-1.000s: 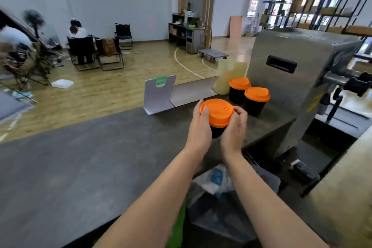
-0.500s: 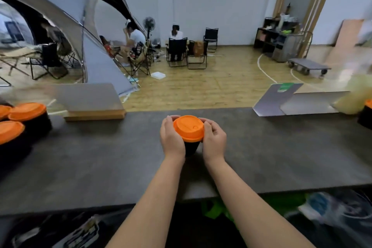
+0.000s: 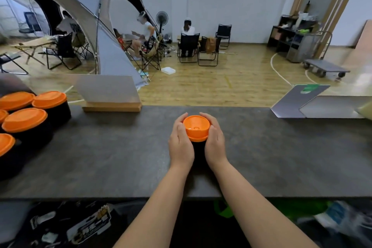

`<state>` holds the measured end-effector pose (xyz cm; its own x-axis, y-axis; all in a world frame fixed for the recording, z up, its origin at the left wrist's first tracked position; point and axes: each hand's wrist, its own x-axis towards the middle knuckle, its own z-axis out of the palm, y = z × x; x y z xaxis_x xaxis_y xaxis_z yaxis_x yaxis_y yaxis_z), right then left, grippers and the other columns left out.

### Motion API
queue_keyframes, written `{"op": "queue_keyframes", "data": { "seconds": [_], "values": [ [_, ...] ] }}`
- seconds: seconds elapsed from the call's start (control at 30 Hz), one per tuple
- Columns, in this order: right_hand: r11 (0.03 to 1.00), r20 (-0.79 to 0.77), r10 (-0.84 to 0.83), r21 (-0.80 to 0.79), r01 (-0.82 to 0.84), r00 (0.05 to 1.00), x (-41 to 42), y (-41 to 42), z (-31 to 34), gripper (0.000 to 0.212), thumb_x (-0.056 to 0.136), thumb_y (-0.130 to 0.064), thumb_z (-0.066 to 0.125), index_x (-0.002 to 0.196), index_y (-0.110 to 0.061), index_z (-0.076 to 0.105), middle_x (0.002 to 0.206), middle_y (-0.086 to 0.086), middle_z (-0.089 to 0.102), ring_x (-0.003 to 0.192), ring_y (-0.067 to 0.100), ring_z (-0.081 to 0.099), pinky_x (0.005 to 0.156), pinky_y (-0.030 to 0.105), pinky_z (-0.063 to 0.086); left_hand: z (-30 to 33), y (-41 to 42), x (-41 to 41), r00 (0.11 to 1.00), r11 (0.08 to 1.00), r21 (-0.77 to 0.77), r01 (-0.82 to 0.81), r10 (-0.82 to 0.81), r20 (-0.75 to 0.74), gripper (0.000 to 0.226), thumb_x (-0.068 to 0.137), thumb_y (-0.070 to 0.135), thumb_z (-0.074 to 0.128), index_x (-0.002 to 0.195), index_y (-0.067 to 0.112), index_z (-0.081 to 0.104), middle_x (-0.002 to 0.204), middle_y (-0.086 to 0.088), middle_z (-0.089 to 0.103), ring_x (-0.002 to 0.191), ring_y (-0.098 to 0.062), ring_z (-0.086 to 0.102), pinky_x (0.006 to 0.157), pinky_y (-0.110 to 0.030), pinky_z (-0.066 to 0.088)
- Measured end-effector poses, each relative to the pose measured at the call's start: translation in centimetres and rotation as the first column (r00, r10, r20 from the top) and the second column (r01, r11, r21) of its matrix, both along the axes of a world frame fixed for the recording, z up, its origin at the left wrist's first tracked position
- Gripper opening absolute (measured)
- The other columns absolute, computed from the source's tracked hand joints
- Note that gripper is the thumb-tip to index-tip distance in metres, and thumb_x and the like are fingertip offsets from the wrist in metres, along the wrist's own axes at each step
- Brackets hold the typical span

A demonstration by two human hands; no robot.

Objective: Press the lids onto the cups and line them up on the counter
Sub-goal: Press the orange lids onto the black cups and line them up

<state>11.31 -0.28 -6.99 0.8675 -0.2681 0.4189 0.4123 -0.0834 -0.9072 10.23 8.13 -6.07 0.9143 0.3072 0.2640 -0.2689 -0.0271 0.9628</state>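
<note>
Grey dome tent (image 3: 112, 52) at rear left, with folding chairs (image 3: 188, 47) and seated people (image 3: 188, 28) beside it on the wood floor (image 3: 231, 82); standing fan (image 3: 162, 18) against the white wall. Flat trolley (image 3: 326, 67) and dark shelving unit (image 3: 285, 32) at rear right. Two upright sign panels: one in a wooden base (image 3: 111, 106), one with a green tag (image 3: 300, 98).

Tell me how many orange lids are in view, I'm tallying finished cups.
6. One lid sits on the cup held mid-counter. Five cluster at the left edge. More may lie out of frame.
</note>
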Motion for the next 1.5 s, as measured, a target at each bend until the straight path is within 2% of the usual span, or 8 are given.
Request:
{"op": "queue_keyframes", "data": {
  "seconds": [0.17, 0.37, 0.53, 0.63, 0.73, 0.9, 1.1, 1.5],
  "values": [
    [1.0, 0.008, -0.003, 0.018, 0.003, 1.0, 0.3, -0.2, -0.2, 0.038, 0.089, -0.018, 0.03, 0.111, -0.013, 0.061, 0.106, -0.007, 0.065, 0.097, 0.004, 0.061, 0.084, 0.019, 0.048, -0.6, -0.2, 0.4, 0.997, 1.0, -0.023, 0.005, -0.003, 0.08, 0.041, 0.097, 0.033, 0.025, 0.117, 0.02, 0.06, 0.109, 0.013, 0.062, 0.096, 0.01, 0.057, 0.079, -0.006, 0.042],
    [1.0, 0.011, -0.007, 0.025, 0.007, 1.0, 0.4, -0.2, -0.3, 0.035, 0.089, -0.015, 0.031, 0.108, -0.017, 0.062, 0.102, -0.006, 0.066, 0.094, 0.009, 0.062, 0.082, 0.028, 0.052, -1.3, -0.1, 1.1, 0.993, 1.0, -0.014, 0.019, -0.017, 0.116, 0.036, 0.096, 0.026, 0.026, 0.111, 0.02, 0.059, 0.105, 0.01, 0.063, 0.095, 0.0, 0.059, 0.082, -0.017, 0.046],
    [0.999, 0.018, -0.018, 0.028, 0.018, 1.0, 0.5, 0.1, -0.3, 0.034, 0.089, -0.015, 0.031, 0.104, -0.021, 0.061, 0.099, -0.007, 0.065, 0.09, 0.004, 0.061, 0.078, 0.023, 0.05, -1.4, 0.5, 1.0, 0.993, 0.996, 0.074, 0.047, -0.054, 0.102, 0.036, 0.098, 0.029, 0.026, 0.114, 0.024, 0.057, 0.11, 0.008, 0.063, 0.101, -0.005, 0.059, 0.088, -0.023, 0.048],
    [1.0, 0.022, -0.017, 0.025, 0.016, 1.0, 0.3, 0.1, -0.2, 0.033, 0.09, -0.017, 0.031, 0.104, -0.024, 0.06, 0.099, -0.009, 0.065, 0.09, 0.0, 0.06, 0.08, 0.019, 0.048, -1.1, 0.5, 0.3, 0.995, 0.987, 0.151, -0.055, 0.041, 0.096, 0.034, 0.1, 0.033, 0.026, 0.117, 0.028, 0.054, 0.11, 0.008, 0.061, 0.101, -0.004, 0.057, 0.084, -0.014, 0.043],
    [1.0, 0.01, -0.021, 0.012, 0.02, 1.0, 0.0, 0.1, 0.0, 0.032, 0.09, -0.019, 0.031, 0.101, -0.03, 0.059, 0.095, -0.011, 0.066, 0.088, -0.001, 0.061, 0.078, 0.018, 0.048, -1.0, 0.7, -0.3, 0.984, 0.953, 0.26, -0.157, 0.13, 0.119, 0.036, 0.101, 0.039, 0.026, 0.117, 0.025, 0.055, 0.107, 0.008, 0.061, 0.096, -0.007, 0.057, 0.08, -0.019, 0.045],
    [0.998, -0.034, -0.049, 0.038, 0.05, 0.998, -0.5, -0.1, 0.2, 0.023, 0.09, -0.028, 0.034, 0.094, -0.035, 0.055, 0.087, -0.014, 0.064, 0.079, -0.002, 0.059, 0.07, 0.025, 0.049, -0.9, 0.4, -0.6, 0.992, 0.934, 0.348, -0.079, 0.038, 0.122, 0.054, 0.096, 0.054, 0.021, 0.128, 0.025, 0.055, 0.118, 0.007, 0.062, 0.103, -0.009, 0.058, 0.085, -0.022, 0.046],
    [0.999, -0.044, -0.013, 0.039, 0.015, 0.999, -0.9, -0.1, 0.7, 0.027, 0.082, -0.05, 0.04, 0.099, -0.031, 0.047, 0.088, -0.01, 0.055, 0.071, -0.008, 0.055, 0.062, 0.012, 0.044, -0.6, 0.4, -0.6, 0.994, 0.962, 0.266, -0.056, 0.029, 0.104, 0.039, 0.1, 0.039, 0.023, 0.119, 0.028, 0.055, 0.102, 0.016, 0.062, 0.092, 0.002, 0.059, 0.075, -0.013, 0.043],
    [0.999, -0.021, -0.045, 0.016, 0.045, 0.999, -0.7, -0.1, 0.4, 0.021, 0.091, -0.023, 0.026, 0.102, -0.018, 0.043, 0.088, -0.009, 0.051, 0.074, -0.01, 0.052, 0.064, 0.008, 0.04, -1.0, 0.5, 0.3, 0.998, 0.992, 0.119, 0.038, -0.044, 0.048, 0.045, 0.099, 0.039, 0.025, 0.126, 0.024, 0.057, 0.12, 0.008, 0.063, 0.113, -0.004, 0.058, 0.093, -0.017, 0.047]
  ]
}}
